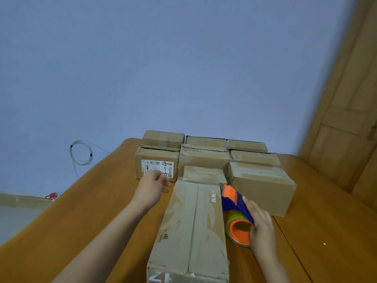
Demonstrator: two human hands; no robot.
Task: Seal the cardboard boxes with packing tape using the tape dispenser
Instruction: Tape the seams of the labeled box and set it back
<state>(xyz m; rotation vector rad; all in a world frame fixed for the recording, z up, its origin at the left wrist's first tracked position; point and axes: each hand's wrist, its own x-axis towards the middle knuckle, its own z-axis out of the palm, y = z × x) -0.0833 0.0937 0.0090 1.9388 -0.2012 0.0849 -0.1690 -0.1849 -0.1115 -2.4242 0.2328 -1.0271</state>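
Tape dispenser [236, 211] sits gripped in the right hand [260, 225] beside the long cardboard box [193, 227]; left hand [152, 186] hovers, fingers loose. Next, likely: anchor tape on the centre seam.

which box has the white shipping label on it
The box at the left of the group, just beyond the left hand; its near face bears the white label, the others show plain cardboard.

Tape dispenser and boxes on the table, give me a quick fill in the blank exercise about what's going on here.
1. The tape dispenser is gripped by the ____ hand.
2. The dispenser's roll core is coloured ____.
3. The long box lies between the two ____.
4. The left hand hovers in front of the box bearing a white ____.

Missing words: right; orange; hands; label
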